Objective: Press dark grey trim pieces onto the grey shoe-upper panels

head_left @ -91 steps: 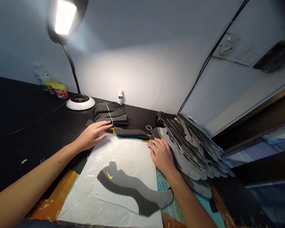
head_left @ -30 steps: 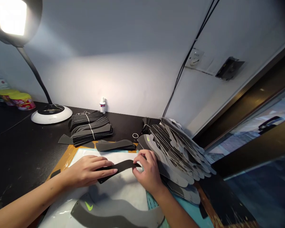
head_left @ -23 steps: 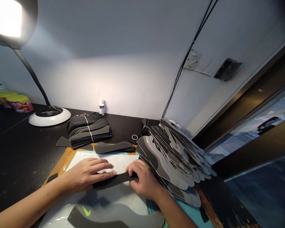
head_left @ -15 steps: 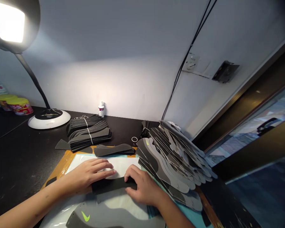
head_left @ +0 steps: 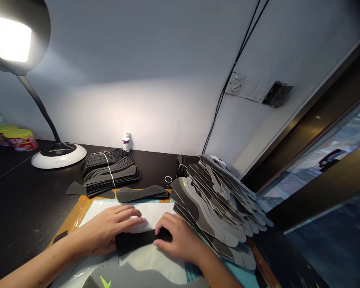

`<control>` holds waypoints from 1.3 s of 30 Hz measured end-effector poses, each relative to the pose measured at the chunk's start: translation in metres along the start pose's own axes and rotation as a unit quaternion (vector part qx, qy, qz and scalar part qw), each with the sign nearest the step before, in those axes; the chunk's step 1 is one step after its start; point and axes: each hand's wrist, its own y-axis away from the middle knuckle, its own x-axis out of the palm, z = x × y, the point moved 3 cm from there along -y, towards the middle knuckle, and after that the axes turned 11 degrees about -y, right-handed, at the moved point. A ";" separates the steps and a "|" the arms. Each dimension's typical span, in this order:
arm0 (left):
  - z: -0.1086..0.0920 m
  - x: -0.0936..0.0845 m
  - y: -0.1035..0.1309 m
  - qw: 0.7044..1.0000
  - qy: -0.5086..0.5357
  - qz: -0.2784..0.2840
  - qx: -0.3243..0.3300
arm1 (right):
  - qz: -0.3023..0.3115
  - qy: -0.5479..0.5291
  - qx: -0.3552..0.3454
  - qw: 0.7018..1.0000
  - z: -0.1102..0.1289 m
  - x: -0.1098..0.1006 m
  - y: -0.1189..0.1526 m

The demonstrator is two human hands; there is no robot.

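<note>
A dark strip-like cut piece (head_left: 136, 242) lies between my hands on a pale sheet (head_left: 157, 211). My right hand (head_left: 178, 236) curls over its right end, thumb at the near edge and bent fingers at the far edge. My left hand (head_left: 117, 224) is at the strip's left end, fingers stretched out past its far edge; its thumb is mostly hidden. Nearest me is a grey shoe-upper piece (head_left: 144, 274) with a bright green swoosh, cut off by the frame's bottom.
Fanned grey shoe-upper pieces (head_left: 210, 200) are piled at right. Behind the sheet lie small dark pieces (head_left: 142, 195) and a banded bundle (head_left: 111, 172). A white bottle (head_left: 126, 142) and a lit lamp (head_left: 60, 156) stand near the wall. A white ring (head_left: 168, 179) lies on the table.
The view has tilted up slightly, so the scene sits a little lower. My right hand has shifted slightly left along the strip; my left hand stays at its left end.
</note>
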 end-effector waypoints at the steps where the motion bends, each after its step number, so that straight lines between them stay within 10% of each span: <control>1: 0.000 -0.001 -0.001 1.000 0.003 -0.004 0.003 | -0.008 0.000 0.003 1.000 -0.001 0.000 -0.001; 39: 0.013 0.003 0.002 0.986 -0.048 -0.161 -0.007 | -0.156 0.042 0.021 0.987 -0.015 -0.002 -0.006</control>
